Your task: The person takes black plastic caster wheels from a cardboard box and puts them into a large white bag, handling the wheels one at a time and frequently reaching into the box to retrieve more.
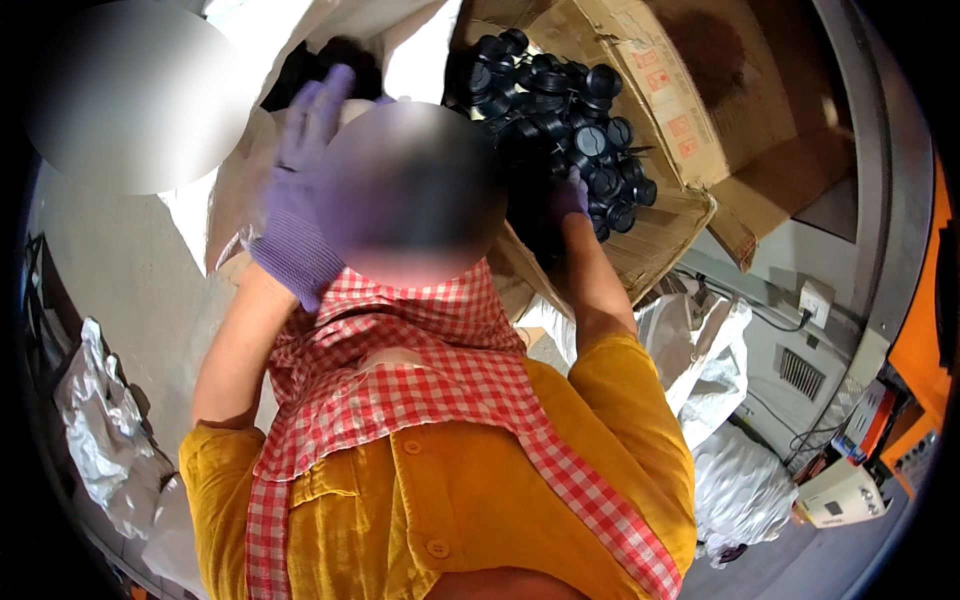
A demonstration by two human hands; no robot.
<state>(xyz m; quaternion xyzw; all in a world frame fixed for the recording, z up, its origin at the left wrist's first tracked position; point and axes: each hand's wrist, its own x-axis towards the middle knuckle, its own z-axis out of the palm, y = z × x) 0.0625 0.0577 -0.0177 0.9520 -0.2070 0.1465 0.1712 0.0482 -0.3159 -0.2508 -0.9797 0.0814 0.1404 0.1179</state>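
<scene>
My left hand [303, 185], in a purple knitted glove, is raised at the upper left with its fingers stretched out beside a white-lined bag [235, 215]. A blurred patch covers part of its palm side. My right hand [572, 197], gloved the same way, reaches into an open cardboard box [650, 240]. Its fingers are hidden among black round plastic parts [590, 140] heaped in the box, so I cannot see what they hold. More dark items [345, 65] lie inside the bag near my left fingertips.
Box flaps [680, 110] stand up at the upper right. Crumpled white plastic bags [710, 350] lie right of my right arm, and a silvery bag [110, 430] is at the left. A socket with a cord [815, 300] and a cream-coloured box-shaped device [840, 495] are at the right.
</scene>
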